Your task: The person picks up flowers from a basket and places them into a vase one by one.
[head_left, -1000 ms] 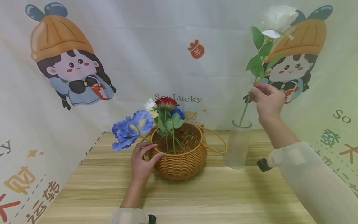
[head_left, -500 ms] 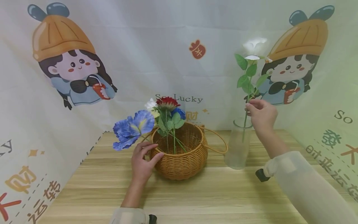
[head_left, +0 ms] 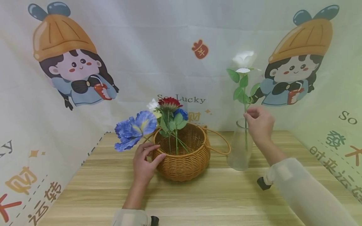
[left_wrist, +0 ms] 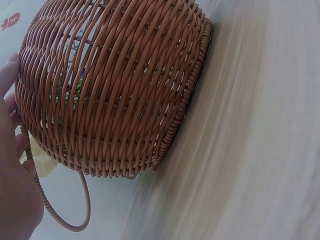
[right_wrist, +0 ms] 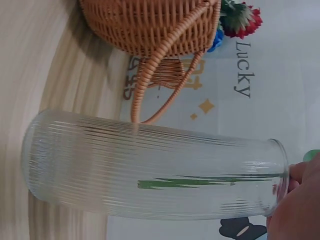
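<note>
My right hand (head_left: 259, 125) pinches the green stem of a white artificial rose (head_left: 244, 59) at the mouth of a clear ribbed glass vase (head_left: 238, 153). Through the glass in the right wrist view, the stem (right_wrist: 200, 182) reaches about halfway down, its cut end above the base. My left hand (head_left: 144, 164) holds the left rim of a round wicker basket (head_left: 183, 168), thumb at the front and fingers over the edge. In the basket stand a blue iris-like flower (head_left: 134, 128), a red flower (head_left: 169, 103), a white flower (head_left: 152, 105) and another blue bloom (head_left: 181, 114).
Basket and vase stand side by side on a wood-grain table (head_left: 198, 201). The basket's looped handle (head_left: 219, 141) reaches out close to the vase. A printed cloth backdrop (head_left: 141, 56) rises behind the table and along both sides.
My right hand has moved down and left with the white rose, and its stem has gone from the vase's mouth to well inside. My left hand and the basket stay put.
</note>
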### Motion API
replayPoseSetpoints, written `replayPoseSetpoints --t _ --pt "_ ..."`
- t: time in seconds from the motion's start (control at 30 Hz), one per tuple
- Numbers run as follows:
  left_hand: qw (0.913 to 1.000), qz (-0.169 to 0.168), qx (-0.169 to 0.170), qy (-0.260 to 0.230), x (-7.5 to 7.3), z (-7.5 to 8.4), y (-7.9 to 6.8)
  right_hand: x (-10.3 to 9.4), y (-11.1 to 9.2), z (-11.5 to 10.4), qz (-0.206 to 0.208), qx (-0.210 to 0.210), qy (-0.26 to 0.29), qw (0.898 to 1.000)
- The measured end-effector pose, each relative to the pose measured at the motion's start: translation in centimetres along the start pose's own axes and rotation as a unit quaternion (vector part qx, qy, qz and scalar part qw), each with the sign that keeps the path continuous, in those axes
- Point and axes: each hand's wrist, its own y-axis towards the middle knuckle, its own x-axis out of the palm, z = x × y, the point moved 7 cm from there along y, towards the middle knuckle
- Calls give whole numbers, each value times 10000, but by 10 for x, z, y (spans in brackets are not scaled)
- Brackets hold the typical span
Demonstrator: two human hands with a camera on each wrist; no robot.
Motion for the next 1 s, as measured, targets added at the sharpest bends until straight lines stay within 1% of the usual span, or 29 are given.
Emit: replayPoseSetpoints --t 0.2,0.47,0.63,0.87,1.0 --pt "10000 16 61 -31 0 0 0 5 -5 2 50 -246 -200 9995" --pt "9999 17 33 -119 0 0 0 7 -7 7 138 -235 -228 9994" --pt "9999 14 43 -107 0 0 0 9 -10 7 171 -318 -166 9992" --pt "10000 -5 58 -44 0 1 0 9 -14 5 398 -777 -62 9962" --pt "10000 -15 34 -53 0 2 0 7 -15 5 491 -873 31 9950"
